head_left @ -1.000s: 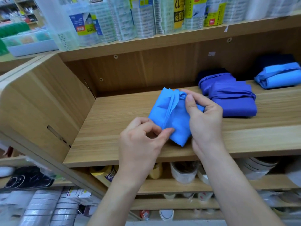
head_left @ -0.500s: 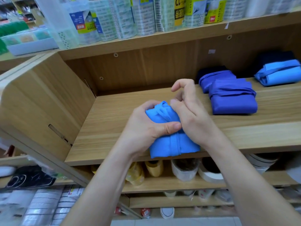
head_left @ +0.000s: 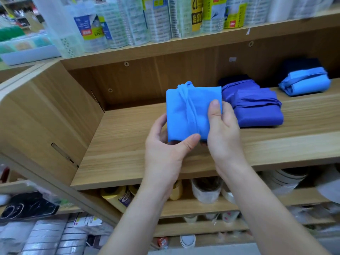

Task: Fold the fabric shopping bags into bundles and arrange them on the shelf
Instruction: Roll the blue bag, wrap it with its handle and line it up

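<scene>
A light blue folded bag bundle [head_left: 185, 111], wrapped round by its own strap, is held upright just above the wooden shelf [head_left: 128, 144]. My left hand [head_left: 165, 153] grips its lower left corner, thumb on the front. My right hand [head_left: 223, 133] grips its right edge, thumb pressed on the front face. To the right, a purple-blue bundle [head_left: 257, 107] lies on the shelf, touching or nearly touching the held one. Farther right sits a light blue bundle [head_left: 305, 82]. Dark navy fabric [head_left: 298, 66] lies behind these.
The shelf's left side panel [head_left: 49, 122] closes off the left. Bare shelf board stretches left of the held bundle. Packaged rolls [head_left: 147, 19] line the shelf above. Tape rolls [head_left: 206, 188] fill the shelf below.
The flat bag was squeezed and wrapped by both hands at the shelf's front edge. It now forms a tidy bundle, lifted and turned upright, farther back and beside the purple-blue bundle.
</scene>
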